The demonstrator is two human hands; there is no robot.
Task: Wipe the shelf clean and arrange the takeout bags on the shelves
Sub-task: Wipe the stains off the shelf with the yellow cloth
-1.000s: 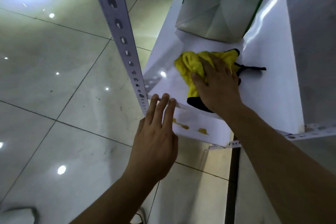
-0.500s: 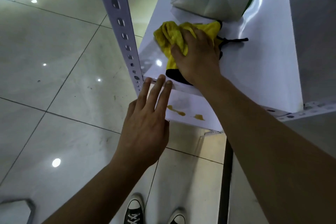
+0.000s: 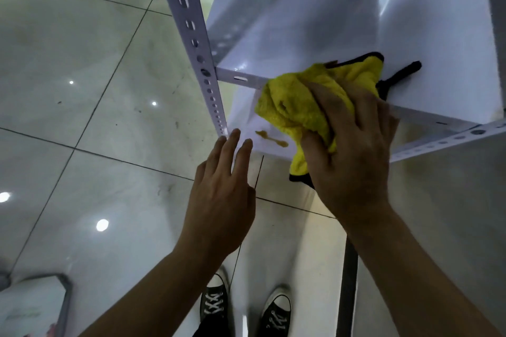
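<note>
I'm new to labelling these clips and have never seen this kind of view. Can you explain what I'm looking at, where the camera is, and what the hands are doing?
No machine here: a person is working with bare hands, and the camera sits on their head, looking forward and down. That is why you see both forearms and, at the bottom, their shoes on the tiled floor. In front stands a white metal shelf with a perforated post. The right hand grips a yellow cloth at the front edge of the upper shelf. On the lower shelf just beneath lies a brownish stain, not yet wiped. The left hand is flat, its straight fingers reaching toward that lower shelf's corner; whether they touch it is unclear.
</note>
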